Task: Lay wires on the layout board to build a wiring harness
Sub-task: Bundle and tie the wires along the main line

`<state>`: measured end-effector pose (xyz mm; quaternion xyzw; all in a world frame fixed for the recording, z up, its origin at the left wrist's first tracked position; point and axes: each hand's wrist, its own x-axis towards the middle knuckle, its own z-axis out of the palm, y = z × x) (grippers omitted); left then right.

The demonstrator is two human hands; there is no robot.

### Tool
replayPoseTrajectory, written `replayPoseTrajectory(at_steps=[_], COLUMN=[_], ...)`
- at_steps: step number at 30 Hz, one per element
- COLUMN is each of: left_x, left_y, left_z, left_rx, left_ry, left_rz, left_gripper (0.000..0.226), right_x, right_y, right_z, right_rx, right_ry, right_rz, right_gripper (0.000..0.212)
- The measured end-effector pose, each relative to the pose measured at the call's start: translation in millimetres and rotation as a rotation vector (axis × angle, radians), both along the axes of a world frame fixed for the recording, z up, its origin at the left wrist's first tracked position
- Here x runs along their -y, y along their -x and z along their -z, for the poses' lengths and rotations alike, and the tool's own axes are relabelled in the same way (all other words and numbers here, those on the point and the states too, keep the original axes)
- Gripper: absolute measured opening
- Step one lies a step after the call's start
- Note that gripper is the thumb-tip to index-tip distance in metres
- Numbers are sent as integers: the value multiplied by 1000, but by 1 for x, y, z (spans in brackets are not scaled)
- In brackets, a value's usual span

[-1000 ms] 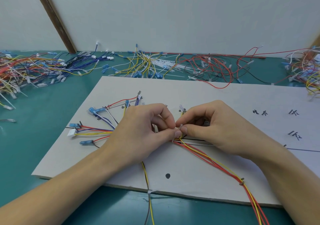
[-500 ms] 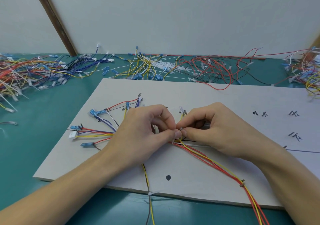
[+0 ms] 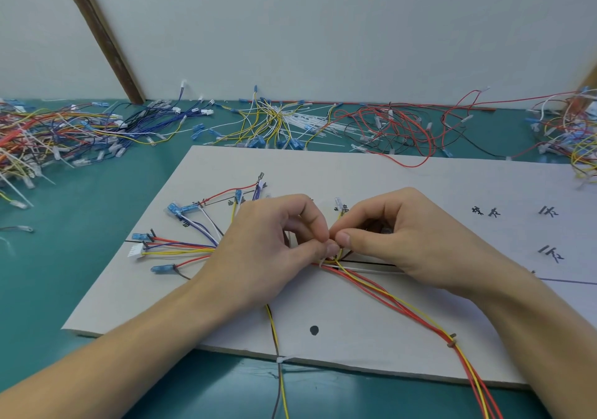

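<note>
Both hands, left hand [image 3: 274, 247] and right hand [image 3: 403, 241], pinched the wire bundle [image 3: 387, 296], which trailed lengthwise toward the layout board's [image 3: 371, 173] near-right edge.

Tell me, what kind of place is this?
Probably a small workshop bench where wiring is put together by hand. A marked white board carries laid-out wires, loose wire heaps lie behind, and both hands pinch them.
</note>
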<state>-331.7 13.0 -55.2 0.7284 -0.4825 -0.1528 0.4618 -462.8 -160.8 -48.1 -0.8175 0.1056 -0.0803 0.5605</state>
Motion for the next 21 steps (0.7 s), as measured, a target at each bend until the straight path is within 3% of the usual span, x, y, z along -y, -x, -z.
replayPoseTrajectory(at_steps=[15, 21], left_x=[2, 3], left_y=[-2, 2], left_z=[1, 2], left_rx=[-75, -6], left_ry=[61, 67], left_rz=[-3, -10], left_gripper=[16, 21], right_x=[-3, -3], right_y=[-2, -4], right_z=[0, 2], right_rx=[75, 91], right_ry=[-19, -24], right_rz=[80, 77], right_gripper=[19, 22])
